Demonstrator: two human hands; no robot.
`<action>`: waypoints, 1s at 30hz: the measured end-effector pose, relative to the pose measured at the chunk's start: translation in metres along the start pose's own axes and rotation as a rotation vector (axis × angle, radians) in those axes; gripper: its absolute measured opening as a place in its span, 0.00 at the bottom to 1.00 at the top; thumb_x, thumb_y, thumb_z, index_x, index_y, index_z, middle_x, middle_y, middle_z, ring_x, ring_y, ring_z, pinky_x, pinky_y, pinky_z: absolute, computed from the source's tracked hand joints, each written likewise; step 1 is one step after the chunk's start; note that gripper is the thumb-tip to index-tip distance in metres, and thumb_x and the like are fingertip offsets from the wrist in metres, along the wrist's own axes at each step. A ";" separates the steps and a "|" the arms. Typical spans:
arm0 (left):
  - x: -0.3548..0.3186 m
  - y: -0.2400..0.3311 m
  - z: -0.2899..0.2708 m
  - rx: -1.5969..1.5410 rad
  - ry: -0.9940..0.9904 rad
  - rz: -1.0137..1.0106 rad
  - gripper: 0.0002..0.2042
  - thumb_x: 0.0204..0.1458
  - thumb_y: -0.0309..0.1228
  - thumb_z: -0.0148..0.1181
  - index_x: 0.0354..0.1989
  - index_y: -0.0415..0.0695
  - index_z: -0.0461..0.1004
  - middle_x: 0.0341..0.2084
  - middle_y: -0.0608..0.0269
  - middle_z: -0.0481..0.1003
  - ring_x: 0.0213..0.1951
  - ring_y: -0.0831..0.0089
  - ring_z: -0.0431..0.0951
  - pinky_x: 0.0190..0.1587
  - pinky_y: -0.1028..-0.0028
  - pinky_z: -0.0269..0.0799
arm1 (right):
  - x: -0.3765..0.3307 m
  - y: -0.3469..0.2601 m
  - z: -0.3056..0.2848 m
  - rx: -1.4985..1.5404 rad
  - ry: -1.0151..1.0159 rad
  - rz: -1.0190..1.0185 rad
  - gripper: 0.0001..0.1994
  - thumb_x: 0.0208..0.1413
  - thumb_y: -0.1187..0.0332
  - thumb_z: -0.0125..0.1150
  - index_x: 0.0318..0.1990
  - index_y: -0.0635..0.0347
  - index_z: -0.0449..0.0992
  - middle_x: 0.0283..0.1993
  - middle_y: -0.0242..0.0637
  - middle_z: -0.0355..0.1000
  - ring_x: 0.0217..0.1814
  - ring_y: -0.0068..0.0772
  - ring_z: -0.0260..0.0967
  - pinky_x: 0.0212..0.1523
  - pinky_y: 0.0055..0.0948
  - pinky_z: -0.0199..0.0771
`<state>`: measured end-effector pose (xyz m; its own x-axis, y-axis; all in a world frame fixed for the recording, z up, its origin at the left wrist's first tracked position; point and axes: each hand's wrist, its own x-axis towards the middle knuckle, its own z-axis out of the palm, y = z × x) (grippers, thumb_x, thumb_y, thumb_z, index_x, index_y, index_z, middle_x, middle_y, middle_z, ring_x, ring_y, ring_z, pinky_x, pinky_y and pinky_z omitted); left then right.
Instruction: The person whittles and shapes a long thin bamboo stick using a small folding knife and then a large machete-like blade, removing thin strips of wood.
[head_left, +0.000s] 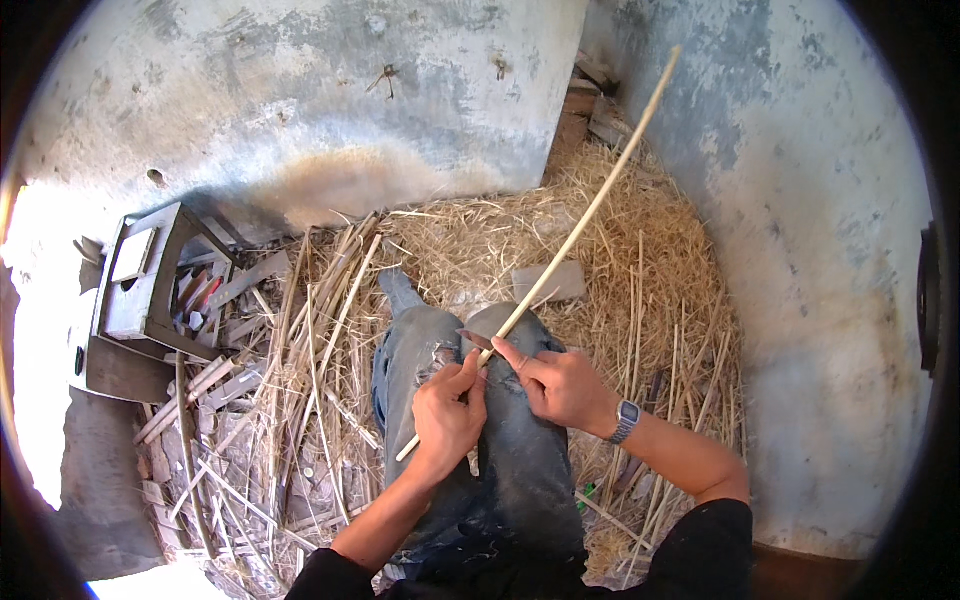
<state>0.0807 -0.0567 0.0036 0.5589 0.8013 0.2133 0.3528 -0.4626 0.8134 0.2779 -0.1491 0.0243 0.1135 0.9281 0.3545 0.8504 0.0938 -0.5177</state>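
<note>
A long, pale wooden stick [585, 220] slants across my lap, its far end reaching up to the right. My left hand [450, 408] is closed round it near its lower end, which pokes out past the fist. My right hand [560, 385], with a metal wristwatch [625, 422], is closed on a small knife whose dark blade [478, 340] lies against the stick just beyond my left hand. Its handle is hidden in my fingers. Both hands rest close together above my knees, in worn, dusty dark trousers [420, 350].
Many cut sticks [290, 400] lie in a heap on the left, and straw shavings [660, 260] cover the floor ahead and right. A battered box-like wooden frame [150, 280] stands at the left. Stained walls [820, 250] close in ahead and right; a flat block [550, 282] lies beyond my knees.
</note>
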 end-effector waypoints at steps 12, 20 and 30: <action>-0.001 -0.002 -0.001 -0.202 -0.063 -0.125 0.13 0.62 0.29 0.65 0.53 0.38 0.82 0.21 0.60 0.72 0.24 0.78 0.69 0.29 0.72 0.66 | 0.008 0.015 -0.004 -0.078 0.037 -0.116 0.23 0.66 0.73 0.55 0.68 0.53 0.74 0.17 0.43 0.66 0.14 0.26 0.64 0.18 0.31 0.65; 0.001 -0.013 0.002 -0.443 -0.096 -0.251 0.14 0.62 0.27 0.66 0.53 0.33 0.82 0.29 0.60 0.83 0.33 0.82 0.77 0.37 0.78 0.72 | 0.002 0.000 0.010 -0.047 -0.010 -0.137 0.33 0.56 0.74 0.60 0.72 0.42 0.69 0.23 0.48 0.73 0.19 0.42 0.71 0.23 0.42 0.72; 0.006 -0.012 -0.003 -0.551 -0.165 -0.360 0.13 0.61 0.26 0.67 0.50 0.30 0.82 0.34 0.56 0.85 0.37 0.78 0.82 0.42 0.77 0.76 | 0.011 0.010 -0.002 0.028 -0.040 -0.016 0.28 0.61 0.73 0.55 0.71 0.47 0.70 0.20 0.47 0.71 0.16 0.42 0.70 0.21 0.38 0.73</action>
<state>0.0775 -0.0450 -0.0029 0.6007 0.7807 -0.1723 0.1285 0.1184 0.9846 0.2885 -0.1389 0.0242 0.0792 0.9400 0.3320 0.8372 0.1181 -0.5340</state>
